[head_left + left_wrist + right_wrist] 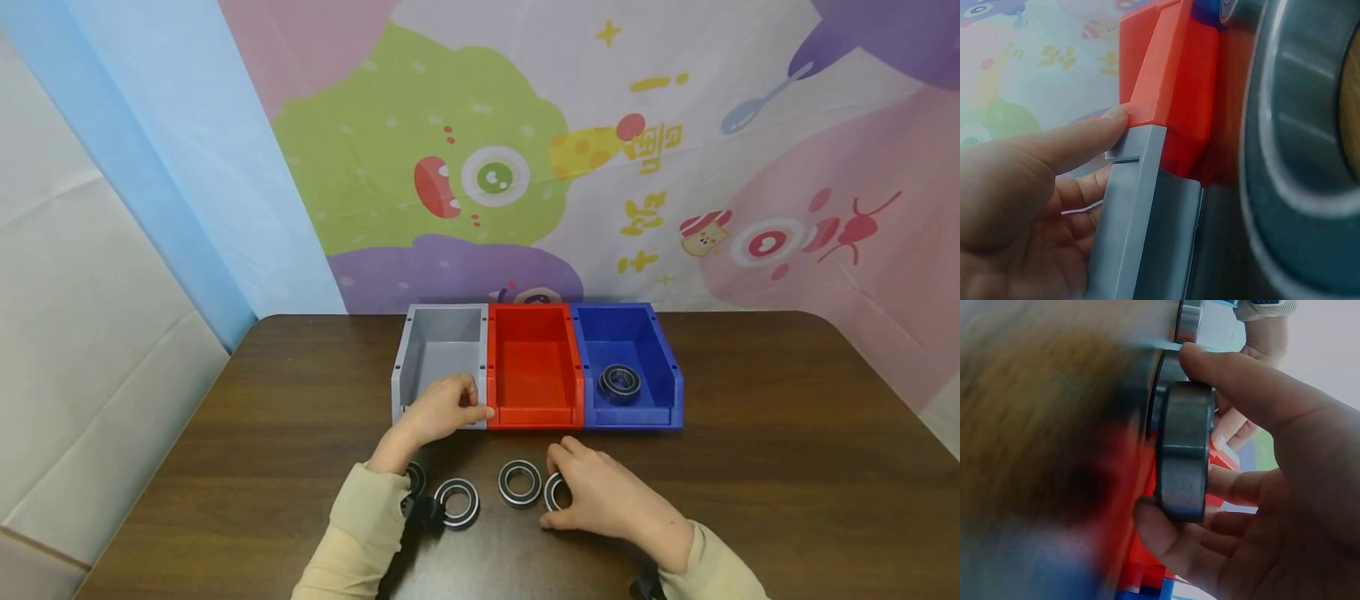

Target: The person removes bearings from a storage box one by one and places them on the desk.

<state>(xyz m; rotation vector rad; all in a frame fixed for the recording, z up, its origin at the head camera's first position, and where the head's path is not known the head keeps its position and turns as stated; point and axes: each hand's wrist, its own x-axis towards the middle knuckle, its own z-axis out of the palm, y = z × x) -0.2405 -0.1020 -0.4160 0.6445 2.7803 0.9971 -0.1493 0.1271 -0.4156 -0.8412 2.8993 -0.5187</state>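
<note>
My right hand [611, 496] grips a ball bearing [1185, 453] by its rim, between the thumb and fingers, low over the table. In the right wrist view the bearing stands edge-on to the camera. My left hand [438, 408] holds the front lip of the grey bin [450, 358]. Its thumb lies along the edge where grey meets the red bin [532, 367], with the other fingers curled behind the lip. Another bearing [503, 483] lies just left of the right hand. A further bearing [473, 505] and a partly hidden bearing [418, 479] lie by my left wrist.
The blue bin [611, 333] joins the red one on the right and has bearings [635, 385] near its front, seemingly stacked. All the bins stand against the back edge of the brown table [787, 417], before a printed cloth [450, 100].
</note>
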